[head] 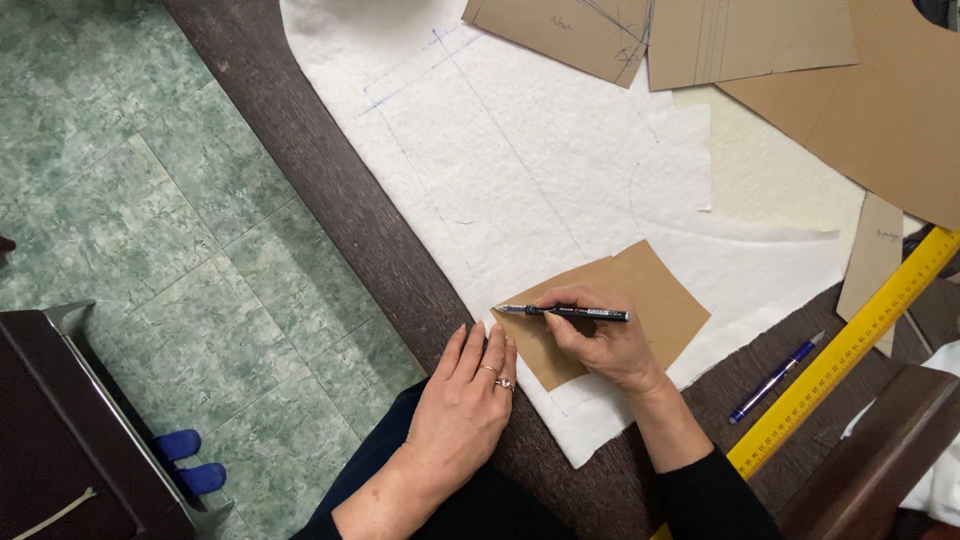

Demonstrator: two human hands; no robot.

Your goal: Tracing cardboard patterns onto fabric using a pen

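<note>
My right hand [603,340] grips a dark pen [565,312], its tip at the left corner of a small brown cardboard pattern piece [660,295]. That piece lies on a sheet of white fleecy fabric [520,160] marked with thin blue lines. My left hand [462,400] lies flat, fingers together, on the dark wooden table edge [330,190] and the fabric's near corner, just left of the cardboard. It holds nothing and wears rings.
Larger brown cardboard pattern pieces [880,110] lie at the far right. A yellow ruler [850,350] and a blue pen [778,376] rest on the table to the right. Green tiled floor [150,200] and a dark cabinet [60,430] are to the left.
</note>
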